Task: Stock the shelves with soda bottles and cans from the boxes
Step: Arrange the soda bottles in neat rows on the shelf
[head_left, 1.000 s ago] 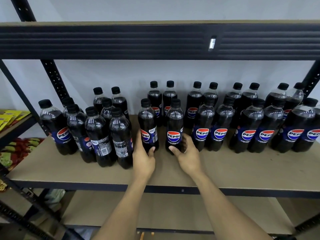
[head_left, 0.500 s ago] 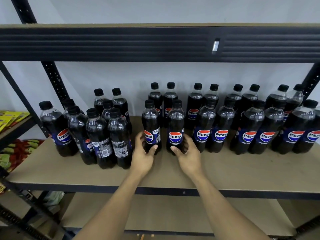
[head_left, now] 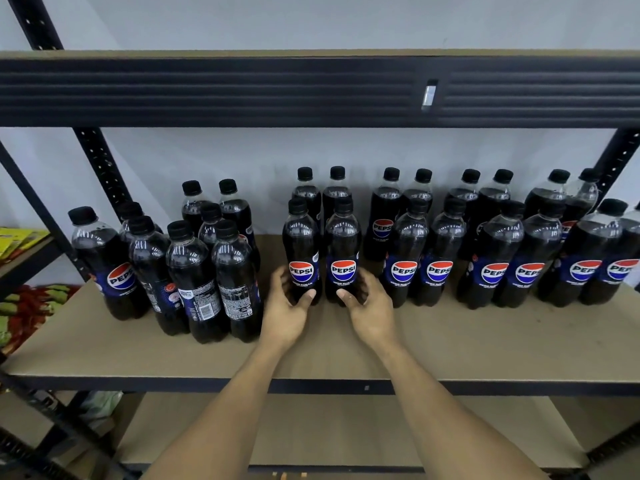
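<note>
I count twenty-four bottles (head_left: pixel 343 244) on the shelf (head_left: pixel 450 341), the rightmost cut by the frame edge; one left hand (head_left: pixel 284 313), one right hand (head_left: pixel 372 313).

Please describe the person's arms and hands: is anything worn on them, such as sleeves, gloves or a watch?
The left forearm and right forearm are bare; no sleeve is in view. The left hand and right hand wear no gloves; no watch, bracelet or ring shows.

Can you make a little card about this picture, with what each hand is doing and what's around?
Place: shelf board in a black metal rack
Left hand: grips the left middle Pepsi bottle low down
Right hand: grips the right middle Pepsi bottle low down
Held bottles: upright, side by side, labels forward
Around: other Pepsi bottles on both sides and behind
</note>
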`<state>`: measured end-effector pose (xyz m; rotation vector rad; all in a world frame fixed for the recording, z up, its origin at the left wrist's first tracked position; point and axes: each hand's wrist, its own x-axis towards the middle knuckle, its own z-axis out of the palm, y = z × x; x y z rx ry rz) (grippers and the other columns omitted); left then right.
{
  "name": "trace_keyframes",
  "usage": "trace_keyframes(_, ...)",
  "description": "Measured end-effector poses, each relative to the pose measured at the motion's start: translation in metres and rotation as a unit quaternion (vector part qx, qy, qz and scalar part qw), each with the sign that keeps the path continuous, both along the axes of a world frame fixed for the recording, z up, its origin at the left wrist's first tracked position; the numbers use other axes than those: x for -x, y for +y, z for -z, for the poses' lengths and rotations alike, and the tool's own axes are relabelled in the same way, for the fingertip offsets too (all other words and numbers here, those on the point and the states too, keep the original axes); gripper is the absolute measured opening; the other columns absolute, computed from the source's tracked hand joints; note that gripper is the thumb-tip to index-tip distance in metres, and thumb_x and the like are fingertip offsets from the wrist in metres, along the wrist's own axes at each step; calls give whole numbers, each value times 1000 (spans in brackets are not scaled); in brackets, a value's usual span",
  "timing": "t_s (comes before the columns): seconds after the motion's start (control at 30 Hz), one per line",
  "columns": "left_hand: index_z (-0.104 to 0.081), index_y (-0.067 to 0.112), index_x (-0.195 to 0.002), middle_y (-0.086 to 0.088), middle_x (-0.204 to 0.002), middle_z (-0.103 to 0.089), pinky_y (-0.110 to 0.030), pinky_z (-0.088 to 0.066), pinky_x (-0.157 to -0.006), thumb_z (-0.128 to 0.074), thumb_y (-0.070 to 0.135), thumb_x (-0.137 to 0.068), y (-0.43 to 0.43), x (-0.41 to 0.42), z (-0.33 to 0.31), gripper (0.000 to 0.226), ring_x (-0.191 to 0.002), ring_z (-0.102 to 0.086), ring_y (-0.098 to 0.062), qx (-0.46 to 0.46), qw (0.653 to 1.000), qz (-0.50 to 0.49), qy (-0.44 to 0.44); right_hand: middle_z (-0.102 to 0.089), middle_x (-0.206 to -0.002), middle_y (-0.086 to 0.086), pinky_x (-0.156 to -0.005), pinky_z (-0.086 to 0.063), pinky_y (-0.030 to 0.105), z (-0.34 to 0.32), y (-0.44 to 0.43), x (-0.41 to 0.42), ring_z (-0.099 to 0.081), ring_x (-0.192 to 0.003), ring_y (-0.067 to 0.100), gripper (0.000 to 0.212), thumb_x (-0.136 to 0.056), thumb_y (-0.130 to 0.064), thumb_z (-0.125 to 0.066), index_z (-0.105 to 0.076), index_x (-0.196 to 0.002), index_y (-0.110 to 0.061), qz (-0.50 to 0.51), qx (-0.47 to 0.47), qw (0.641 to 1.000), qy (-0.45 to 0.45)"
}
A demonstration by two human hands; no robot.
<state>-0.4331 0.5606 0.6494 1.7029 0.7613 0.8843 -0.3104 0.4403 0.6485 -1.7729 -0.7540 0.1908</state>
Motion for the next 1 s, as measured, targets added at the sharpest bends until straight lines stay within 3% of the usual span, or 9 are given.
trace_keyframes(0.17,-46,23,-137,17,-123,-57,-19,-43,-99,-82,23,-83,-7,0,2,66,-114,-55,2,-77,996,-36,5,-61,-135,-12,-106,-44,24,-1,-5,2,-55,-124,2,62,-92,-20,-74,-47,-147,-26,-9,-10,1000,24)
trace_keyframes(0.27,-46,24,-137,25,-116,-57,-6,-41,-90,-77,22,-87,-11,2,2,60,-110,-55,13,-78,997,-28,1,-61,-135,-14,-105,-44,24,1,-5,4,-55,-125,2,64,-89,-24,-77,-48,-146,-25,0,-22,999,35)
trace_keyframes(0.4,-44,17,-142,18,-119,-59,-21,-44,-103,-73,11,-89,-8,3,5,60,-114,-56,5,-51,998,-23,-3,-64,-129,-14,-105,-49,30,4,-2,3,-59,-120,4,63,-83,-28,-83,-53,-139,-26,10,-23,999,22)
trace_keyframes(0.53,-43,16,-144,11,-126,-60,-25,-42,-106,-73,13,-90,-8,3,5,61,-121,-55,-5,-64,998,-28,0,-63,-134,-9,-107,-48,32,3,-1,3,-58,-125,8,66,-85,-27,-81,-51,-143,-22,8,-14,1000,18)
trace_keyframes(0.77,-44,18,-143,17,-120,-56,-30,-43,-107,-74,12,-89,-8,5,2,62,-122,-54,-11,-45,999,-16,-7,-63,-136,-8,-106,-45,26,3,-1,1,-57,-127,9,66,-87,-26,-80,-49,-145,-24,1,-2,1000,20)
trace_keyframes(1.0,-43,17,-144,11,-127,-56,-21,-41,-102,-76,12,-88,-8,6,0,65,-121,-55,-11,-37,999,-9,-2,-62,-136,-9,-108,-49,38,7,-1,0,-57,-126,9,68,-85,-30,-81,-49,-144,-26,23,-6,1000,20)
